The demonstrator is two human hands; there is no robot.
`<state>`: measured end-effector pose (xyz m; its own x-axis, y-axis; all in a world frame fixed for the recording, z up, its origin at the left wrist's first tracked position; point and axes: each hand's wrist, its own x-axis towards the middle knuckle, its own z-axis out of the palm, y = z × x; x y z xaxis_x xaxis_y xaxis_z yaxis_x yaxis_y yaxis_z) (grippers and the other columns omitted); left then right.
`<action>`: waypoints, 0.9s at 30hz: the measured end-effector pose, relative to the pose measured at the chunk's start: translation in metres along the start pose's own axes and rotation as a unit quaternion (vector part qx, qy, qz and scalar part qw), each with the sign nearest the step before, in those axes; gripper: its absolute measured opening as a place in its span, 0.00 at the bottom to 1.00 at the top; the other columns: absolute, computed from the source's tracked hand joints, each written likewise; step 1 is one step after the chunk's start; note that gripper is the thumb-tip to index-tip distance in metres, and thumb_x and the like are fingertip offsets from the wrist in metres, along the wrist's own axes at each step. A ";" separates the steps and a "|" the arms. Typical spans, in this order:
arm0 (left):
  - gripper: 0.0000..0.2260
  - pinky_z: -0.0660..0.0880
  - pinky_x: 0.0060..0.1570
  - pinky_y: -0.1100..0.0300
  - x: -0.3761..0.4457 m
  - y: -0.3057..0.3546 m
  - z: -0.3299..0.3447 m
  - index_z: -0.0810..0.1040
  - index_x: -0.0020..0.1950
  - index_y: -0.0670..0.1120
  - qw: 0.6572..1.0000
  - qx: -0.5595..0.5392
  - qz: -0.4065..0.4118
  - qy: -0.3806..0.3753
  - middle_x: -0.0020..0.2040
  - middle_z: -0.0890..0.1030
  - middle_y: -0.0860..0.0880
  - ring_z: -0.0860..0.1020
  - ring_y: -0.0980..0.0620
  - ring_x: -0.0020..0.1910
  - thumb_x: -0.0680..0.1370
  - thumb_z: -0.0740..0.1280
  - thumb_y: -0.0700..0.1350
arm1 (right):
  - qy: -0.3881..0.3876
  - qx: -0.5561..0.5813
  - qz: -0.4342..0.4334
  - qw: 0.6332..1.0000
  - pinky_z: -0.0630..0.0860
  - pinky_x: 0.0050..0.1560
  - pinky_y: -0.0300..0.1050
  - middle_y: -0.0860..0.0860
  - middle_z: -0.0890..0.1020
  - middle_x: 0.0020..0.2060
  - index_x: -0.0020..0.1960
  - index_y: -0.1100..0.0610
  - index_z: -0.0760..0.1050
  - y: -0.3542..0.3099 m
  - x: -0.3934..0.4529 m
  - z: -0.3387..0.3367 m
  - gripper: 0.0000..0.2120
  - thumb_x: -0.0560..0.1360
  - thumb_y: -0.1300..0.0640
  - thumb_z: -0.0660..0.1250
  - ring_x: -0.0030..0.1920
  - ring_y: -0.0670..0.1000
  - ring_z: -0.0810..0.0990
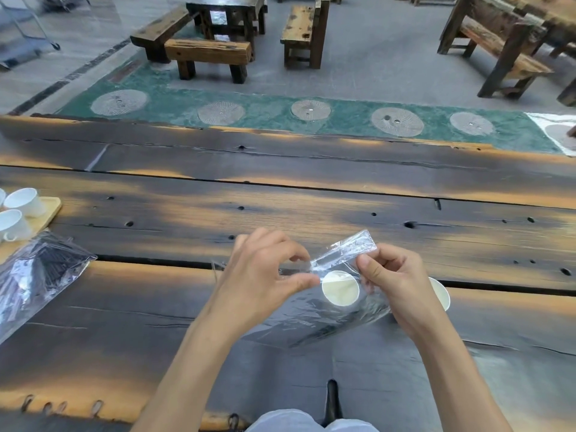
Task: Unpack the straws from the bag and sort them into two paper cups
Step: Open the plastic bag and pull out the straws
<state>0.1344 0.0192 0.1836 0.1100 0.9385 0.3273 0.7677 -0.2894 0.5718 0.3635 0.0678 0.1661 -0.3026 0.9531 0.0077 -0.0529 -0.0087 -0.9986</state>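
A dark, scorched plank table (280, 188) is seen from above, with wooden benches (208, 53) on grey floor beyond it. Just above the table's near half, a clear bag (327, 310) is held up by its top edge: it is pinched by the left hand (265, 275) on one side and by the right hand (392, 282) on the other. One paper cup (340, 288) is seen through the bag, its inside apparently bare; another cup (440, 293) is half hidden behind the right hand. At the table's left edge, a second bag (37, 275) of dark straws (53, 260) is laid beside white cups (25, 201) on a tray (51, 204).
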 end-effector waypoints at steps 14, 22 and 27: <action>0.06 0.66 0.39 0.69 0.002 -0.001 -0.002 0.82 0.38 0.46 0.995 -0.084 -0.027 0.045 0.35 0.78 0.56 0.73 0.56 0.37 0.74 0.70 0.45 | -0.001 -0.002 0.003 1.000 0.68 0.31 0.40 0.57 0.74 0.28 0.35 0.63 0.78 0.001 -0.003 -0.002 0.10 0.75 0.63 0.69 0.28 0.51 0.69; 0.06 0.68 0.36 0.66 0.002 -0.007 -0.011 0.81 0.40 0.49 0.973 -0.181 -0.143 0.028 0.37 0.80 0.53 0.72 0.57 0.34 0.76 0.72 0.41 | -0.005 -0.005 0.013 1.000 0.68 0.30 0.39 0.58 0.73 0.27 0.37 0.66 0.77 0.001 -0.005 0.000 0.08 0.76 0.67 0.68 0.27 0.49 0.69; 0.04 0.71 0.39 0.67 0.006 0.006 -0.012 0.81 0.47 0.51 0.976 -0.181 -0.121 0.016 0.40 0.80 0.53 0.75 0.56 0.39 0.74 0.71 0.48 | -0.024 -0.025 0.020 0.999 0.68 0.30 0.38 0.50 0.76 0.25 0.38 0.65 0.77 -0.001 -0.004 0.004 0.08 0.76 0.67 0.68 0.27 0.48 0.70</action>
<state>0.1320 0.0215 0.1977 -0.0711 0.9831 0.1689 0.4942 -0.1124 0.8621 0.3607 0.0625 0.1671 -0.3485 0.9368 -0.0305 0.0069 -0.0300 -0.9995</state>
